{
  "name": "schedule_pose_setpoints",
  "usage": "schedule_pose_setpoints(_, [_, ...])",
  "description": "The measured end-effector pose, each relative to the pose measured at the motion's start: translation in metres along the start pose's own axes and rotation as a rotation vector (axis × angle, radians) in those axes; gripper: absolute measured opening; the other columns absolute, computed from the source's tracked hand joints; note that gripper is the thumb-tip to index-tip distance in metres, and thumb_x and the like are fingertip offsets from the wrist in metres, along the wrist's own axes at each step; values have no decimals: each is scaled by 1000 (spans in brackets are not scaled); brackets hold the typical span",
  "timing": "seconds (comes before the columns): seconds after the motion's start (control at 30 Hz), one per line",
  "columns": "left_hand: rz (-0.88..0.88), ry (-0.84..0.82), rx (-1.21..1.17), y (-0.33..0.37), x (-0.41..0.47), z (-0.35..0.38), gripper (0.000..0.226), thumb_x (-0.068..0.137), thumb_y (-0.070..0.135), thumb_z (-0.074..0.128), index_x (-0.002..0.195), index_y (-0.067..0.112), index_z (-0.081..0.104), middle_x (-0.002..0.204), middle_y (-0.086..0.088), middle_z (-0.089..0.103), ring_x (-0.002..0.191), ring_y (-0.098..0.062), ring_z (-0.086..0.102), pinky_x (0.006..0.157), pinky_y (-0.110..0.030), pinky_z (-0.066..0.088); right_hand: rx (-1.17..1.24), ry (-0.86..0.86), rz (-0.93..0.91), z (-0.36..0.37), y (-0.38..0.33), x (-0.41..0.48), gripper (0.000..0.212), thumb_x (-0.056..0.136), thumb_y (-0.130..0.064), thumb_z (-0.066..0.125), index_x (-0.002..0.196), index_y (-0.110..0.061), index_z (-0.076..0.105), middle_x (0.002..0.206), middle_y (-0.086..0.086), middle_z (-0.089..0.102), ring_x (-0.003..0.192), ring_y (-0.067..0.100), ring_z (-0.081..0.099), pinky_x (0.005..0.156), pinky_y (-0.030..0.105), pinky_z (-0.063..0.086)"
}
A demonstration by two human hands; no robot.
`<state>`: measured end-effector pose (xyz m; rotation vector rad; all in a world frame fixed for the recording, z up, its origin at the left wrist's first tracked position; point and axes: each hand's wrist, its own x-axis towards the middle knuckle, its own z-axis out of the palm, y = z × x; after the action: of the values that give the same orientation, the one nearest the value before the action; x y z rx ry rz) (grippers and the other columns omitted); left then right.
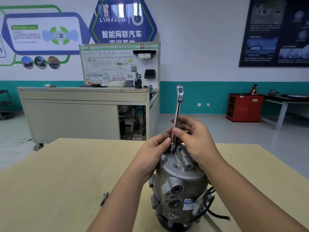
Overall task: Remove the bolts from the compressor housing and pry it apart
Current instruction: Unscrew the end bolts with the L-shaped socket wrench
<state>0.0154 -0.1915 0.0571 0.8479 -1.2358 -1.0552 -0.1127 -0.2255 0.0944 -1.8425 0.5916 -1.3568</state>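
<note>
The compressor housing [180, 178] stands on end near the front edge of the bench [66, 173], its bolted cap facing up at you. A chrome socket bar [177, 113] rises almost upright from the far side of that cap, its socket [172, 147] set down over a bolt you cannot see beneath it.

Your left hand [150, 154] pinches the bar's lower end just above the socket, and your right hand [195, 141] is closed on the shaft higher up, thumb against fingers. That split looks right: let the lower hand guide the socket, the upper one spin.

Hold the bar in line with the bolt. Any lean is likely to rock the socket off the head and round it. Press down lightly as you turn, since the housing is tall on its base and nothing clamps it — a hard sideways pull could tip it.

A second bolt head [163, 159] sits in the cap just beside your left thumb, so more loosening is probably ahead. One loose bolt [104, 198] lies on the bench to the left; put the next one with it, away from the black cable [210, 203] trailing at the housing's right.
</note>
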Motion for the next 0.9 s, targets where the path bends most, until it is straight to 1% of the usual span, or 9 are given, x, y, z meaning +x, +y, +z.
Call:
schedule_pose_setpoints(0.1, [4,10,3,2,-1,0,23,95,5,49,113,10,62,103,-7,72,98,-16,66,88,-25,52,-8,-25,-29,-1,1,-1,23,88,-5,61,90,-27,63,82,-7,72,89,11,67,87,33,53])
schedule_pose_setpoints(0.23, [12,31,-38,1,-2,0,33,86,1,57,118,-7,53,112,-28,61,103,-31,57,100,-42,43,-58,-4,-67,-2,2,1,20,82,-10,70,77,-30,67,75,-11,67,80,10,64,77,26,53])
schedule_pose_setpoints(0.3, [23,19,-40,1,-3,-1,30,84,6,58,113,-2,55,102,-19,64,97,-26,59,93,-36,46,-16,-2,-52,-1,2,1,23,82,-6,68,81,-29,68,75,-14,69,78,2,65,75,19,52])
schedule_pose_setpoints(0.4, [3,-1,-22,0,-1,-1,23,94,12,49,112,9,63,101,-8,72,94,-17,66,86,-26,52,31,10,-14,-2,3,1,23,85,-2,63,94,-24,65,82,-7,70,87,10,67,83,26,53])
schedule_pose_setpoints(0.5, [-7,-9,-9,0,-1,-2,23,96,9,46,106,13,66,97,-5,74,90,-14,68,80,-23,54,65,-36,-19,-2,0,1,27,89,-1,57,92,-26,65,76,-9,72,81,4,68,78,19,53])
schedule_pose_setpoints(0.6, [16,3,-25,2,-2,-1,24,88,9,55,110,5,62,101,-13,70,94,-21,65,88,-31,51,-28,-35,-69,-1,0,0,24,86,-10,64,87,-34,67,82,-15,70,86,5,66,80,21,53])
schedule_pose_setpoints(0.7, [22,11,-48,0,-2,-2,38,79,10,61,114,-3,56,106,-21,63,98,-27,59,94,-37,46,-52,-21,-84,-1,3,1,25,83,-8,67,83,-33,67,75,-19,67,77,-1,63,72,15,50])
schedule_pose_setpoints(0.8, [8,7,-23,-1,-1,-2,21,93,10,51,110,8,63,102,-11,71,95,-19,65,86,-27,52,9,-19,-65,-1,3,3,30,86,-3,63,90,-32,66,73,-19,69,78,-3,64,75,13,49])
schedule_pose_setpoints(0.9, [-5,-7,-8,-1,-1,-2,25,97,8,46,111,17,65,103,-4,73,98,-14,67,88,-24,52,59,-56,-28,-1,3,2,32,91,1,54,100,-29,62,77,-10,72,84,5,67,82,19,52])
